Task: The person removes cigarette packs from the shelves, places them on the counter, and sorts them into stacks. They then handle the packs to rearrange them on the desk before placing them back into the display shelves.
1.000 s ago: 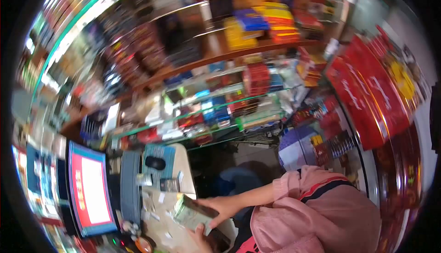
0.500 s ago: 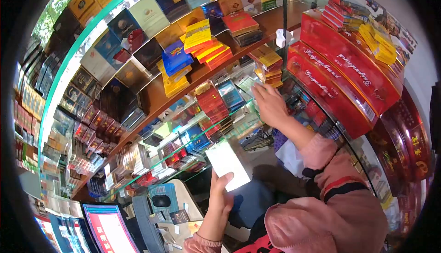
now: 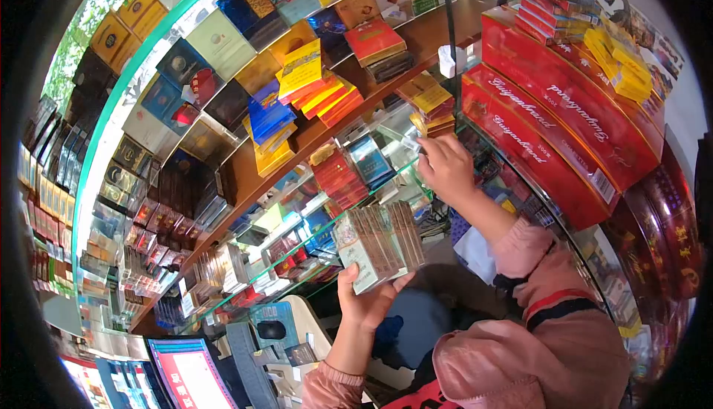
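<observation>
My left hand (image 3: 364,301) holds a stack of brown and pale green boxes (image 3: 377,245) from below, thumb on the near side. To its right, my right hand (image 3: 448,171) reaches over the glass shelf, fingers bent towards a small whitish item (image 3: 411,144); whether the fingertips grip it cannot be made out. Close beyond that hand stands a pile of brown and yellow boxes (image 3: 429,103). Red boxes (image 3: 338,175) and a blue box (image 3: 369,160) lie on the shelf left of the hand.
A wooden ledge (image 3: 301,145) carries blue boxes (image 3: 269,115), yellow and red boxes (image 3: 301,69). Large red cartons (image 3: 549,104) are stacked at the right. Below left are a black mouse (image 3: 271,329) and a lit screen (image 3: 189,379). A glass edge (image 3: 96,164) curves along the left.
The held stack has tilted, so its brown sides show instead of a bright white face. My right hand has shifted slightly right and down, with its fingers more bent. The view has moved a little.
</observation>
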Demonstrator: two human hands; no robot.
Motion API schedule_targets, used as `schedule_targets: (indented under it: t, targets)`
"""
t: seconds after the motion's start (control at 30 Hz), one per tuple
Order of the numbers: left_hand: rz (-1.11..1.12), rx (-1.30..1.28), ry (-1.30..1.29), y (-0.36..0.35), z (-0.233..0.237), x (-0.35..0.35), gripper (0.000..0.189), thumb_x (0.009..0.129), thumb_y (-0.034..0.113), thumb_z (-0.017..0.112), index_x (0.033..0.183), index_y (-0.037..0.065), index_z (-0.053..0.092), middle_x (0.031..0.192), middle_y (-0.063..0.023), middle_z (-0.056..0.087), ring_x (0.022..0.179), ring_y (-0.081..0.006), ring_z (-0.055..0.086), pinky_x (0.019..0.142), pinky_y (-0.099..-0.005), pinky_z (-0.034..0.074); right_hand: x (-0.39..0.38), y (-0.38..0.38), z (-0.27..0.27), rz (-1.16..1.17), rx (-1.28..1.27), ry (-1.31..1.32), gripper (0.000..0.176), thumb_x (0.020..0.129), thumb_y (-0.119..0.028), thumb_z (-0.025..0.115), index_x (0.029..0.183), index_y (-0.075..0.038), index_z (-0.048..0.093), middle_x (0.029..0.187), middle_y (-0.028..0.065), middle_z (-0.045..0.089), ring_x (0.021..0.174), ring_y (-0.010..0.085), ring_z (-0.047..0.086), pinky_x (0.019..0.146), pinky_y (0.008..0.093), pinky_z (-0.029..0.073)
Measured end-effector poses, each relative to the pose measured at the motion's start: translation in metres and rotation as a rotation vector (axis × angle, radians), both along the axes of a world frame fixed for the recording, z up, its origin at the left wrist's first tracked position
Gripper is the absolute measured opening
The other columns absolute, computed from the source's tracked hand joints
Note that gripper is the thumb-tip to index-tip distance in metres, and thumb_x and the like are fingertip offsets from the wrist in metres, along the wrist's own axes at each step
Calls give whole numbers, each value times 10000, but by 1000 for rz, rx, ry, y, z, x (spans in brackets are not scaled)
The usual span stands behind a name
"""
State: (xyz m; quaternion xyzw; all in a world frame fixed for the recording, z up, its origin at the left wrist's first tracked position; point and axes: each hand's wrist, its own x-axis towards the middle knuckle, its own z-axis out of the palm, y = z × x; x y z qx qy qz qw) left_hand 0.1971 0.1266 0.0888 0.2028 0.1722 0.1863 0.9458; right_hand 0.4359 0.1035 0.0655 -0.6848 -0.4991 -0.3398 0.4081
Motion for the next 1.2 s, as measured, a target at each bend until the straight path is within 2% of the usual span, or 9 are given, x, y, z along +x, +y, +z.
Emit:
schedule_targets:
  t: [0.17,0.3,0.47,0.57,0.6,0.73,0.9,1.07,1.2]
  targets:
    - [-40,141,107,2,-1,16,646,675,357,602,1208,72,374,1164,-92,470,1054,-261,469,899,-411,358,-18,-41,6,-23,144,443,185,733,-94,584,899,-20,549,737,116,562,670,261,540,588,353,429]
    - [-19,268,247,2,6,50,640,657,356,620,1192,90,392,1144,-83,483,1044,-250,464,873,-410,365,-28,-74,-9,-71,217,587,185,745,-86,576,914,-20,541,706,100,536,593,230,522,539,340,409]
    - [-2,379,262,11,25,101,590,676,323,637,1175,124,393,1135,-43,465,1054,-218,437,892,-422,319,-34,-93,-16,-114,138,505,186,743,-71,577,918,-20,543,707,98,530,567,219,508,513,329,398]
    - [-8,392,324,24,23,126,627,677,335,634,1196,105,369,1170,-63,441,1092,-245,398,947,-457,249,-28,-85,-13,-114,139,450,186,738,-68,584,912,-16,542,713,106,534,571,225,512,508,324,401]
    - [-22,367,336,29,21,131,652,671,357,639,1199,90,365,1184,-104,419,1105,-274,376,960,-466,228,-25,-80,-14,-95,164,430,186,738,-71,585,911,-17,542,716,107,540,570,226,515,509,322,404]
    - [-14,320,416,41,24,140,685,656,384,658,1199,83,367,1171,-156,402,1104,-303,358,968,-475,205,-23,-63,-19,-48,159,487,194,734,-89,600,904,-22,535,724,103,560,570,230,528,512,324,416]
    - [75,319,401,47,27,147,652,661,422,665,1163,89,415,1176,-142,404,1108,-306,350,964,-485,202,-22,-52,-24,-19,118,553,214,722,-100,615,906,-27,534,731,106,563,581,238,531,511,330,417]
    - [169,306,337,47,20,151,524,714,406,633,1106,107,456,1126,-64,445,1071,-252,383,927,-442,257,-22,-46,-21,-33,71,536,234,715,-96,616,924,-26,539,754,116,567,629,259,543,542,343,428]
    - [192,280,362,44,12,148,478,729,403,620,1078,116,463,1099,-47,456,1034,-222,405,900,-408,291,-19,-38,-24,-46,57,479,242,710,-97,619,929,-29,542,773,121,570,693,279,559,581,351,443]
